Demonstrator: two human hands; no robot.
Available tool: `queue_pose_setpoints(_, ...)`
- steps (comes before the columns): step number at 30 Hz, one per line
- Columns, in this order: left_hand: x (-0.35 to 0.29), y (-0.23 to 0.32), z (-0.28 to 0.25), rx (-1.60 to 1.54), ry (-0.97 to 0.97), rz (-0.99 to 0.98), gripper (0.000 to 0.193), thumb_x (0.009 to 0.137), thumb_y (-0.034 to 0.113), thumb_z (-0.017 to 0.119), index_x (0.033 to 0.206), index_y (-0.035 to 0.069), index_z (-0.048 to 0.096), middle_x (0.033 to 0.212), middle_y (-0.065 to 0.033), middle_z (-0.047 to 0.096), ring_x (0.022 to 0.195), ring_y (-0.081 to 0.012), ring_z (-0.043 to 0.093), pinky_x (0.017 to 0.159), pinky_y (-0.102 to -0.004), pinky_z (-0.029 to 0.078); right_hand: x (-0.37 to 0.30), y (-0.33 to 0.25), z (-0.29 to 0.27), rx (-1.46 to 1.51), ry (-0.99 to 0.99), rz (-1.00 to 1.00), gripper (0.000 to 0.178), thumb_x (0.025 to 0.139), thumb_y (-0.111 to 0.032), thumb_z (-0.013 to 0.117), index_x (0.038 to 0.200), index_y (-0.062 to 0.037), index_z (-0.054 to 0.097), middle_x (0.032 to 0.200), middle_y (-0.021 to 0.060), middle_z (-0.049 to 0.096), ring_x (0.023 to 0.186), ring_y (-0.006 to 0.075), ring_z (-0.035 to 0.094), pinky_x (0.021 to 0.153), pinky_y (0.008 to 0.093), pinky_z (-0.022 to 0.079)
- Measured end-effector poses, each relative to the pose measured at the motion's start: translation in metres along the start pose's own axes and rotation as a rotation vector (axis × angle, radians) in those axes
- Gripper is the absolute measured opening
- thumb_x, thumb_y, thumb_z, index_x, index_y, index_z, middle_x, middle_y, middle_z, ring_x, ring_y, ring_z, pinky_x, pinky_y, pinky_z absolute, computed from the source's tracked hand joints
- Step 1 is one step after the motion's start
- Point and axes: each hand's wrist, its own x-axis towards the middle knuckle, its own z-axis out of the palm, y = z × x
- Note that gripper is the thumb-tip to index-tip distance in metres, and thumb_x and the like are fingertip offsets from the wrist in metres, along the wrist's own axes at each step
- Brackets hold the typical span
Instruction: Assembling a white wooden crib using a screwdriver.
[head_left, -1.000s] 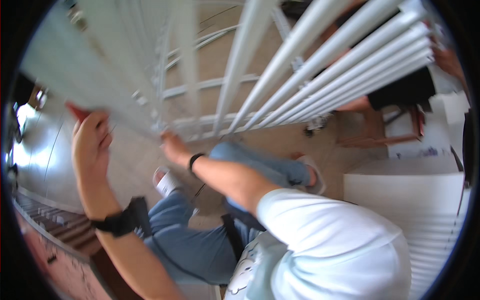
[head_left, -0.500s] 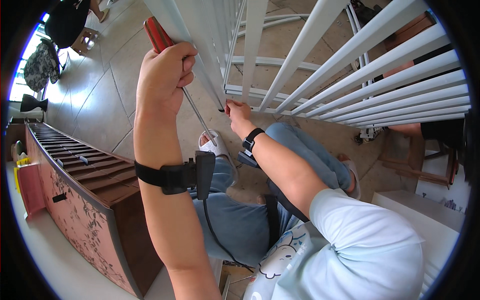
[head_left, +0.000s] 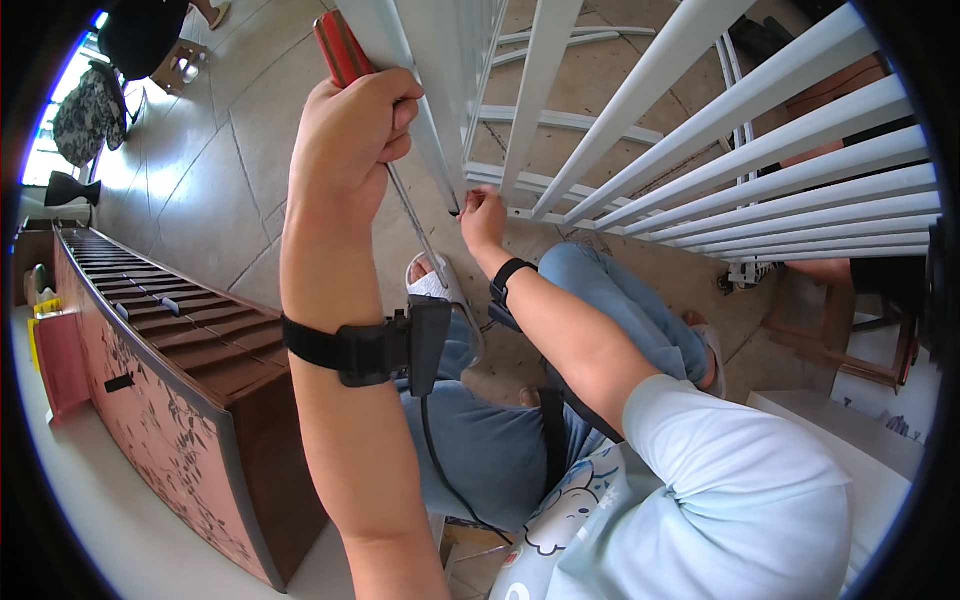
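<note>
My left hand (head_left: 355,135) is wrapped round a screwdriver (head_left: 343,48) with a red striped handle. Its long metal shaft slants down toward my foot, with the tip away from the white frame. Beside the fist runs the post (head_left: 405,70) of a white slatted panel (head_left: 590,115), like the side of a crib. At the post's lower corner, my right hand (head_left: 484,220) pinches with thumb and fingers against the rail. Whatever lies between those fingertips is too small or hidden to name. Both forearms wear black straps with small devices.
A brown slatted piece with a floral pink panel (head_left: 165,430) stands at the left. White curved rails (head_left: 575,120) lie on the tiled floor behind the slats. Another person's leg and shoe (head_left: 750,275) show at the right, near a wooden stool (head_left: 840,330).
My left hand has moved slightly up and right with the screwdriver. The right hand stays at the post's corner, its fingers shifted a little. The whole view has moved slightly.
</note>
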Motion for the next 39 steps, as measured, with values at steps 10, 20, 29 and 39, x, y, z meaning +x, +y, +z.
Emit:
queue_pose_setpoints(10,0.000,-0.001,-0.004,0.009,0.010,0.005,0.011,0.080,-0.003,0.057,0.074,0.003,0.050,0.060,-0.0008,0.045,0.049,-0.0057,0.035,0.042,-0.0218,0.025,0.009,-0.027,-0.025,-0.031,-0.297,-0.160,0.009,0.090,-0.005,0.049,0.099,-0.0023,0.049,0.085,0.0218,0.063,0.082,0.0439,0.061,0.070,0.0497,0.048)
queue_pose_setpoints(20,-0.001,-0.003,-0.002,-0.010,0.004,0.020,0.012,0.079,-0.002,0.058,0.072,0.003,0.050,0.060,-0.0008,0.045,0.048,-0.0060,0.035,0.042,-0.0220,0.026,0.012,-0.037,-0.044,-0.258,-0.399,-0.370,0.017,0.092,-0.009,0.044,0.106,0.0000,0.046,0.099,0.0280,0.061,0.090,0.0479,0.059,0.078,0.0537,0.048)
queue_pose_setpoints(29,0.003,-0.010,-0.008,0.078,-0.017,0.060,0.011,0.079,-0.001,0.059,0.073,0.002,0.051,0.060,-0.0016,0.047,0.047,-0.0071,0.036,0.042,-0.0220,0.027,0.012,-0.035,-0.045,-0.237,-0.324,-0.346,0.012,0.094,-0.011,0.045,0.100,-0.0025,0.051,0.091,0.0234,0.064,0.087,0.0445,0.061,0.074,0.0525,0.049)
queue_pose_setpoints(39,0.012,-0.007,-0.013,0.055,-0.147,-0.029,0.012,0.080,-0.001,0.063,0.076,0.002,0.053,0.060,0.0001,0.045,0.047,-0.0062,0.035,0.043,-0.0220,0.026,0.006,-0.017,-0.042,-0.113,-0.314,-0.114,0.016,0.093,-0.014,0.054,0.105,-0.0028,0.053,0.079,0.0135,0.064,0.071,0.0294,0.065,0.065,0.0401,0.051)
